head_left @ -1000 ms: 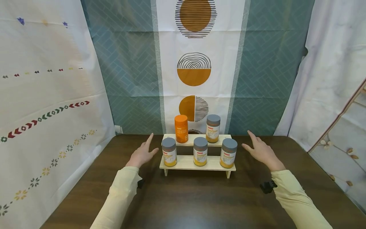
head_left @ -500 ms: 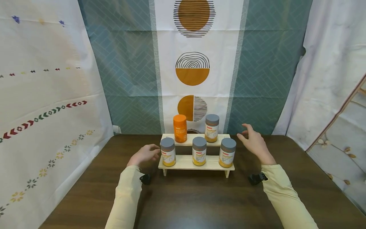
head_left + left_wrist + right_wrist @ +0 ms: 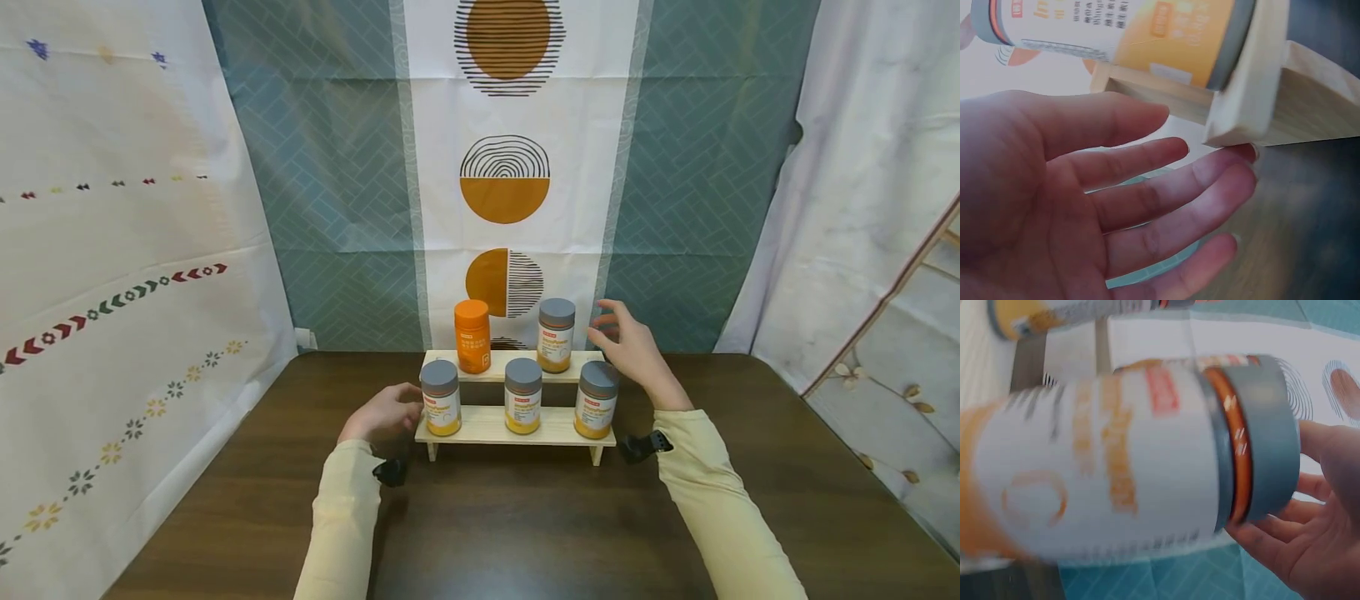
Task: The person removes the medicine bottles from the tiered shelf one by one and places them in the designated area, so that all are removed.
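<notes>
- The step in hand looks like a reach to the rack: the left hand (image 3: 386, 414) is by its left end, the right hand (image 3: 632, 343) just right of the rear grey-lidded jar with white-and-yellow label (image 3: 556, 342).
- Left grip: fingers extended and loosely parted, holding nothing; whether a fingertip touches the shelf edge, I cannot tell.
- Right grip: thumb and fingers parted, with nothing held; a gap shows between it and the rear jar.
- For a clean hold on the rear jar, the right hand would best come in level, keeping its forearm clear of the front-right grey-lidded jar (image 3: 597, 404).
- The left hand should avoid nudging the pale wooden two-tier rack (image 3: 483, 426), since the jars stand close to its edges and could tip.
- Containers: five, all upright on the rack: four grey-lidded jars and one orange bottle with an orange cap (image 3: 473, 342).
- Upper tier: two, the orange bottle left and the rear jar right. Lower tier: three grey-lidded jars, spaced apart.
- One rack, on one dark brown wooden surface (image 3: 495, 517).
</notes>
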The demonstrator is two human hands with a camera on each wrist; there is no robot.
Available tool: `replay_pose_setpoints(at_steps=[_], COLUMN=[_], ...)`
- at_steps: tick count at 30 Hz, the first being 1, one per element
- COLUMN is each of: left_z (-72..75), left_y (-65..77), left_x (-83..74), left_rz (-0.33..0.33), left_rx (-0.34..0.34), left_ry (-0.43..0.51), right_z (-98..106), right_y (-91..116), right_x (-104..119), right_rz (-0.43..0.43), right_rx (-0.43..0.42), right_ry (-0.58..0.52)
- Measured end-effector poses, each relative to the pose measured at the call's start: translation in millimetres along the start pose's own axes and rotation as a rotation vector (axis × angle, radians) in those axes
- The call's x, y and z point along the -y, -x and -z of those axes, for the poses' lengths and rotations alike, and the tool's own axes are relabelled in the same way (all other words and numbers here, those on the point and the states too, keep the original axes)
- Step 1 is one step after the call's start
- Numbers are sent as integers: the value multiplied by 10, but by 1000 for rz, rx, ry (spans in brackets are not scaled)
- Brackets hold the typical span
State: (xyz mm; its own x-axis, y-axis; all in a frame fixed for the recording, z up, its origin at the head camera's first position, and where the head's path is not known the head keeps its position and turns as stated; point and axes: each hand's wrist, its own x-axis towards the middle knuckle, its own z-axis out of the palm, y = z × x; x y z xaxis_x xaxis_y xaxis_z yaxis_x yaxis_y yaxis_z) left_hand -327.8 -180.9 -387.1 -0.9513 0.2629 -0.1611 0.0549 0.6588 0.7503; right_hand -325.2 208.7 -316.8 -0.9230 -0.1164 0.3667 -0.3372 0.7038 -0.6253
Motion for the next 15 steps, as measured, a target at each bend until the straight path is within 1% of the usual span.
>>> replay_pose_setpoints(at_steps=[5, 7, 11, 15], left_z=[-41, -53, -74, -95], left_y=[-6, -15, -34, -48], left_x=[25, 34, 52, 77], left_rz=[30, 29, 43, 52], left_rx=[0, -4, -17, -22], left_ry=[53, 52, 71, 95], right_z=[-71, -103, -160, -204], right_y=[-90, -118, -164, -175], right_x=[108, 139, 168, 176], right_rz=[-3, 4, -11, -22], right_rx=[58, 71, 94, 114], right_ry=[-57, -69, -100, -82])
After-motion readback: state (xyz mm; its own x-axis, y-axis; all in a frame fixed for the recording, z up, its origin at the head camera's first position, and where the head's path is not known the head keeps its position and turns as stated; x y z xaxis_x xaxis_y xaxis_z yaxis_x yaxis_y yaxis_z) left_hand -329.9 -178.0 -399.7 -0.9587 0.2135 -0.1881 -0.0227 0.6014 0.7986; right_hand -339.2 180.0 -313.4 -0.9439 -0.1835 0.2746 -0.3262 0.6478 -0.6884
